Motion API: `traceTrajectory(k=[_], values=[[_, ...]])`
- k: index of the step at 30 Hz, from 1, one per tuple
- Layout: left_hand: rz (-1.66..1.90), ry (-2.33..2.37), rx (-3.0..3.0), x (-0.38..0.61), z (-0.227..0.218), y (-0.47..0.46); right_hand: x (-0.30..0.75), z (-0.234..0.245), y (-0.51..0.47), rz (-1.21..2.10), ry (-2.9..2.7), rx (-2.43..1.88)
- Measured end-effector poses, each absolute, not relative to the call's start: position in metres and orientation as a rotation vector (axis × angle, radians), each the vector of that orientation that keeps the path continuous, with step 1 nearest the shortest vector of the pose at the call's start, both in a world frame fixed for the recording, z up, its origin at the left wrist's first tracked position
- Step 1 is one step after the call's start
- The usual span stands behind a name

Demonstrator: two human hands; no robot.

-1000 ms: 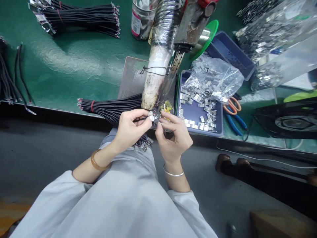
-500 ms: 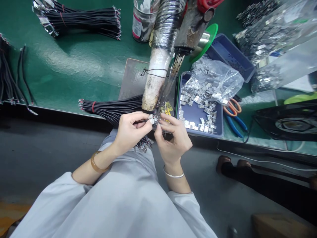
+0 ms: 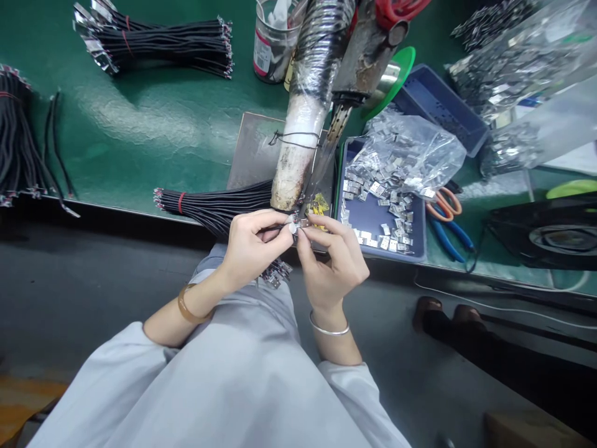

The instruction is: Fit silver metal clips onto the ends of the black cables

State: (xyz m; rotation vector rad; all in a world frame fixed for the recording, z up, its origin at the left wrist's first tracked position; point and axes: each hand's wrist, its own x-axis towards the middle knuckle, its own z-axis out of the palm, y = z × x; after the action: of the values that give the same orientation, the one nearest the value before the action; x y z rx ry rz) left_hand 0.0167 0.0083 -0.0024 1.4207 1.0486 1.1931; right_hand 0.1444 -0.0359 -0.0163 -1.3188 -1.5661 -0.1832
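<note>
My left hand (image 3: pixel 249 246) pinches the end of a thin black wire (image 3: pixel 270 228) at the table's front edge. My right hand (image 3: pixel 333 258) faces it, fingers pinched on a small metal clip (image 3: pixel 302 223) right at the wire's tip. The fingertips of both hands almost touch, just below the tip of a taped, wrapped tool (image 3: pixel 303 134) that hangs down over a metal plate (image 3: pixel 254 152). A bundle of black wires (image 3: pixel 214 205) with a red band lies by my left hand. More finished wire ends (image 3: pixel 277 272) hang under my left palm.
A blue tray (image 3: pixel 373 214) of loose metal clips and a clear bag of clips (image 3: pixel 405 152) sit right of my hands. Scissors (image 3: pixel 445 208) lie beyond it. Other wire bundles (image 3: pixel 158 37) lie far left. A jar (image 3: pixel 273 40) and more clip bags (image 3: pixel 517 56) stand behind.
Both hands hold their pinch and stay together; the view has shifted slightly, with hands appearing a little further right and up.
</note>
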Motion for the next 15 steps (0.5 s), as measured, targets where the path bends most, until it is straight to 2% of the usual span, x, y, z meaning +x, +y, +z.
traceTrajectory(k=[11, 15], values=[[1.024, 1.08, 1.448, 0.011, 0.001, 0.008, 0.147, -0.02, -0.042, -0.258, -1.658, -1.279], [0.975, 1.041, 1.498, 0.003, 0.0, 0.01, 0.147, -0.016, -0.042, -0.002, -1.574, -1.356]])
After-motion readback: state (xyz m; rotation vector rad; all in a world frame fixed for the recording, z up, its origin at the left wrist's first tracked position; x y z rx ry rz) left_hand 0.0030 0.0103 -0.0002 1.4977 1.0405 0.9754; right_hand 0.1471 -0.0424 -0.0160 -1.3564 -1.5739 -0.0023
